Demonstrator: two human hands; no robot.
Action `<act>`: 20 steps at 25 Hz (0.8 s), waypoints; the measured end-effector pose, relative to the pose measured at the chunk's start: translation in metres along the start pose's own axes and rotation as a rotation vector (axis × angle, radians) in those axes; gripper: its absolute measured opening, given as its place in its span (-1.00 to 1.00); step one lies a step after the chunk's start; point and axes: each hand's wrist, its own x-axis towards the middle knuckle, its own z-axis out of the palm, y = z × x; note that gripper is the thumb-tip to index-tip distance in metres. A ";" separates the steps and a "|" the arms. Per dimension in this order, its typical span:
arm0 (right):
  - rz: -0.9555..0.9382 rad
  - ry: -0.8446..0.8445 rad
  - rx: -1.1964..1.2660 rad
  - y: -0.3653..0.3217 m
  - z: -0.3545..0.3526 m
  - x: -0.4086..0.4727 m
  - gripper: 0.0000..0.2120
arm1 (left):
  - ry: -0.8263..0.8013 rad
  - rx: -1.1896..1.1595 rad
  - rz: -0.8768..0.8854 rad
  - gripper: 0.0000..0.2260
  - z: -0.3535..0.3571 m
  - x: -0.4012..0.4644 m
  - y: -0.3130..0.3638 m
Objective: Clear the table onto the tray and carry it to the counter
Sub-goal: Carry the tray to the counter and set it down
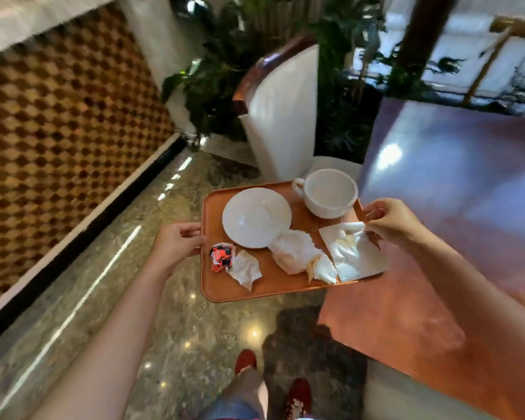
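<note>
The person held an orange tray (222, 286) in the air with both hands, over the shiny stone floor (109, 268) and just past the edge of the red-brown table (437, 237). The left hand (176, 247) was closed on the tray's left rim, thumb on top and fingers curled under. The right hand (391, 222) was at the tray's right rim with its fingers bent tight; they looked pinched on the rim and a bit of white paper, but how firmly could not be told.

On the tray sat a white saucer (256, 218) near the middle. A white cup (329, 192) stood upright at the far right corner, and it looked empty. A crumpled red wrapper (222, 257) lay near the left hand, with a small torn white packet (246, 269) touching it. A scrunched white napkin (297, 253) lay against the saucer's near edge. A flat white napkin (352, 256) lay at the right side, partly hanging over the rim.

A white chair (282, 116) stood beyond the tray, with green plants (219, 77) behind it. The person's red shoes (246, 360) showed on the floor below.
</note>
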 end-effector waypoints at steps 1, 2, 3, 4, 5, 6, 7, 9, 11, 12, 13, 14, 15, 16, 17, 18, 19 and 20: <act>-0.021 -0.042 -0.013 -0.019 0.016 0.000 -0.88 | 0.054 -0.018 -0.028 -0.69 -0.023 -0.009 -0.012; -0.054 -0.083 -0.054 -0.038 0.034 0.001 -0.83 | 0.108 -0.042 -0.058 -0.68 -0.048 -0.018 -0.025; -0.073 -0.123 -0.084 -0.057 0.051 0.001 -0.80 | 0.154 -0.065 -0.084 -0.68 -0.070 -0.025 -0.036; -0.103 -0.159 -0.109 -0.074 0.068 0.004 -0.76 | 0.193 -0.083 -0.105 -0.67 -0.090 -0.032 -0.047; -0.133 -0.204 -0.117 -0.096 0.089 0.003 -0.75 | 0.244 -0.100 -0.126 -0.68 -0.114 -0.041 -0.059; -0.181 -0.249 -0.128 -0.119 0.112 0.001 -0.77 | 0.300 -0.120 -0.149 -0.69 -0.139 -0.050 -0.071; -0.232 -0.283 -0.143 -0.145 0.136 -0.004 -0.81 | 0.360 -0.140 -0.173 -0.71 -0.164 -0.060 -0.083; -0.332 -0.336 -0.168 -0.197 0.187 -0.017 -0.85 | 0.479 -0.158 -0.226 -0.73 -0.214 -0.080 -0.107; -0.388 -0.389 -0.189 -0.246 0.239 -0.037 -0.90 | 0.551 -0.168 -0.243 -0.76 -0.266 -0.097 -0.133; -0.403 -0.409 -0.196 -0.267 0.262 -0.046 -0.93 | 0.576 -0.185 -0.243 -0.79 -0.289 -0.105 -0.145; -0.415 -0.438 -0.204 -0.290 0.290 -0.058 -0.96 | 0.613 -0.191 -0.256 -0.81 -0.317 -0.116 -0.157; -0.431 -0.473 -0.207 -0.313 0.317 -0.068 -0.96 | 0.657 -0.196 -0.274 -0.81 -0.344 -0.126 -0.169; -0.445 -0.509 -0.205 -0.335 0.342 -0.080 -0.93 | 0.693 -0.207 -0.292 -0.79 -0.370 -0.136 -0.181; -0.459 -0.540 -0.206 -0.356 0.368 -0.092 -0.91 | 0.723 -0.217 -0.305 -0.76 -0.396 -0.146 -0.192; -0.477 -0.566 -0.212 -0.375 0.392 -0.104 -0.92 | 0.756 -0.225 -0.321 -0.75 -0.419 -0.155 -0.203; -0.506 -0.589 -0.219 -0.393 0.415 -0.116 -0.95 | 0.790 -0.237 -0.342 -0.74 -0.441 -0.164 -0.214; -0.536 -0.612 -0.231 -0.410 0.437 -0.128 -0.92 | 0.824 -0.257 -0.365 -0.74 -0.461 -0.172 -0.224; -0.570 -0.630 -0.246 -0.424 0.456 -0.139 -0.90 | 0.848 -0.277 -0.384 -0.74 -0.477 -0.179 -0.234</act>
